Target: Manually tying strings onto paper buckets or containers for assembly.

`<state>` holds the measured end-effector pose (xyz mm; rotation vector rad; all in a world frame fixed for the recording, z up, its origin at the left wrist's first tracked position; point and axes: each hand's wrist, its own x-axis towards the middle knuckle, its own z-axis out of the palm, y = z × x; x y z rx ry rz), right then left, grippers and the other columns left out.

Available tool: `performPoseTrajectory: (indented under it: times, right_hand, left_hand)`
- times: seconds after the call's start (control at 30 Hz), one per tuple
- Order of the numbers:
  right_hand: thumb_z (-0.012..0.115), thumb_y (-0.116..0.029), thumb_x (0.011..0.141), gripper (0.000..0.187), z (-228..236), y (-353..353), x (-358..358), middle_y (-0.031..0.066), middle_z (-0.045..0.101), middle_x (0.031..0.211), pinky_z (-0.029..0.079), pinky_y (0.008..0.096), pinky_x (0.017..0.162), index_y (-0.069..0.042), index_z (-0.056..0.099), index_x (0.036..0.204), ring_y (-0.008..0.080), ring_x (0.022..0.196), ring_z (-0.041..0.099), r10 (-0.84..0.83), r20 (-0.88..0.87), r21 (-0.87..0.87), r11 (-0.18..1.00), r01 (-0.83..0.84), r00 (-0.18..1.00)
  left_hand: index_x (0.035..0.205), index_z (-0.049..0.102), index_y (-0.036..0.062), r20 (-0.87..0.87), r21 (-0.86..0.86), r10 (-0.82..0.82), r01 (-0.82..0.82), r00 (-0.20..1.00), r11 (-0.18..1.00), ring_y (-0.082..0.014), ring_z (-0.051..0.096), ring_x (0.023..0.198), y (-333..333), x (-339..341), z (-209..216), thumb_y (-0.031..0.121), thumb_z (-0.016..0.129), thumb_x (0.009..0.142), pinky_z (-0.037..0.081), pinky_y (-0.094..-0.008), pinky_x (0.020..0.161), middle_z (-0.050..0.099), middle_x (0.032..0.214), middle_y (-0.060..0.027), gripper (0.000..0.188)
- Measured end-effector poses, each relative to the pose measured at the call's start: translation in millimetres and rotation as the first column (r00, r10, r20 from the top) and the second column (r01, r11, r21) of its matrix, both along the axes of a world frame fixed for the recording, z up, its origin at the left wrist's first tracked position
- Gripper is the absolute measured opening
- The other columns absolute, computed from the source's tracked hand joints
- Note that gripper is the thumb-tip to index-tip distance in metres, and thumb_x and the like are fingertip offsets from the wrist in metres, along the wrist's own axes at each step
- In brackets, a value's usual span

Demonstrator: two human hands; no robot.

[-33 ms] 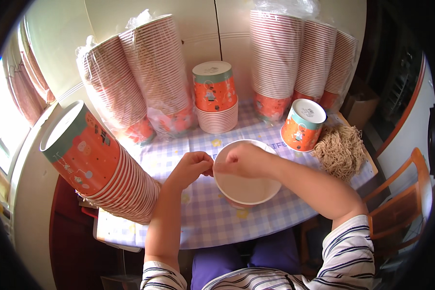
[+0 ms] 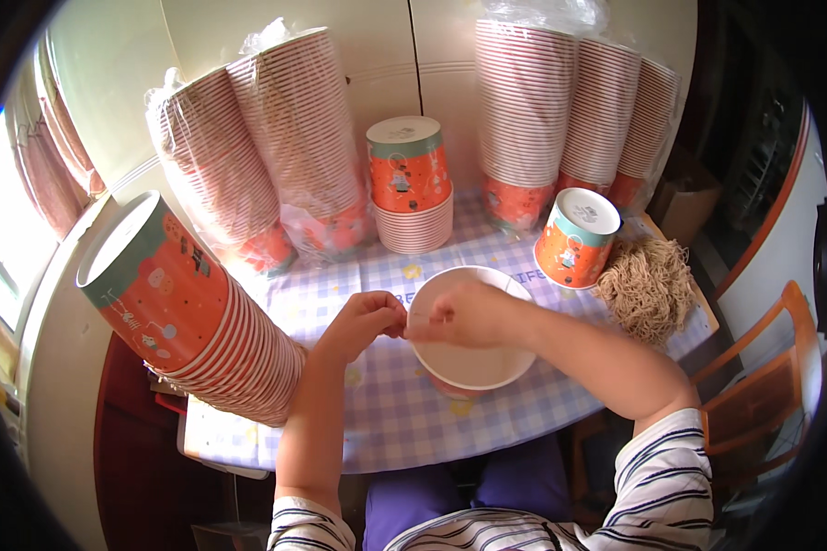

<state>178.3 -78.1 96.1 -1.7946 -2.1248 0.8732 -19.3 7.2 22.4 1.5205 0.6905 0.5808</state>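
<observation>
A paper bucket (image 2: 482,365), open at the top with a white inside and rim, stands upright before me on the table. My left hand (image 2: 369,323) is beside its left rim, thumb and fingers pinched together; what they hold is too small to make out. Over the bucket's mouth is my right hand (image 2: 473,314), its fingers curled toward the left one and slightly smeared by motion. A faint thin line shows between the two hands. To the right, a tangled heap of tan string (image 2: 648,292) lies next to an upside-down orange bucket (image 2: 573,246).
A leaning stack of orange buckets (image 2: 179,294) is by my left forearm. At the back stand plastic-wrapped bucket stacks (image 2: 294,129) on the left, more wrapped stacks (image 2: 524,110) on the right, and a short stack (image 2: 409,174) between. A checked cloth (image 2: 377,413) covers the table; a wooden chair (image 2: 763,386) is at right.
My right hand has shifted slightly downward and its fingers have turned a little. The bucket in front of me sits very slightly farther right. My left hand has barely moved.
</observation>
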Motion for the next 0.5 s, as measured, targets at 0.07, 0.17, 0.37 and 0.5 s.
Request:
performPoseTrajectory:
  times: [0.07, 0.17, 0.37, 0.5]
  right_hand:
    - [0.06, -0.051, 0.071, 0.05, 0.4, -25.1, -2.8, 0.0169, 0.065, 0.082, 0.049, 0.0403, 0.071, -0.003, 0.066, 0.081, 0.0276, 0.077, 0.064, 0.042, 0.076, 0.04, 0.998, -0.045, 0.996]
    - [0.061, -0.051, 0.07, 0.052, 9.0, -40.5, 1.4, 0.0169, 0.065, 0.09, 0.048, 0.0411, 0.077, -0.004, 0.065, 0.091, 0.0296, 0.085, 0.063, 0.146, 0.173, 0.039, 0.987, -0.155, 0.974]
    - [0.066, -0.029, 0.071, 0.034, 7.8, -35.3, 33.4, 0.0146, 0.062, 0.095, 0.047, 0.0403, 0.079, -0.005, 0.064, 0.095, 0.0325, 0.09, 0.06, 0.296, 0.155, 0.155, 0.935, -0.319, 0.943]
    - [0.069, -0.027, 0.072, 0.035, 12.9, -23.1, 58.0, 0.0121, 0.062, 0.095, 0.048, 0.0365, 0.078, -0.005, 0.063, 0.098, 0.0279, 0.087, 0.061, 0.299, 0.196, 0.13, 0.936, -0.327, 0.934]
  left_hand:
    - [0.083, 0.06, 0.002, 0.25, -0.294, -0.044, 0.119, 0.967, 0.948, -0.0175, 0.064, 0.074, -6.7, -4.7, -6.5, 0.008, 0.055, 0.084, 0.05, -0.0281, 0.069, 0.065, 0.08, -0.007, 0.008]
    - [0.084, 0.059, 0.0027, 0.366, -0.373, -0.08, 0.225, 0.927, 0.9, -0.0227, 0.065, 0.08, -17.1, -7.7, -16.2, 0.007, 0.053, 0.083, 0.051, -0.0323, 0.074, 0.066, 0.09, -0.0114, 0.007]
    - [0.086, 0.059, 0.0032, 0.555, -0.404, -0.104, 0.377, 0.825, 0.834, -0.0282, 0.064, 0.091, -37.9, 0.5, -31.9, 0.008, 0.052, 0.084, 0.05, -0.0387, 0.081, 0.065, 0.096, -0.0161, 0.008]
    - [0.082, 0.057, 0.0041, 0.642, -0.379, -0.026, 0.347, 0.766, 0.858, -0.0292, 0.058, 0.102, -47.8, 16.1, -42.2, 0.012, 0.051, 0.084, 0.045, -0.0403, 0.089, 0.062, 0.105, -0.0157, 0.01]
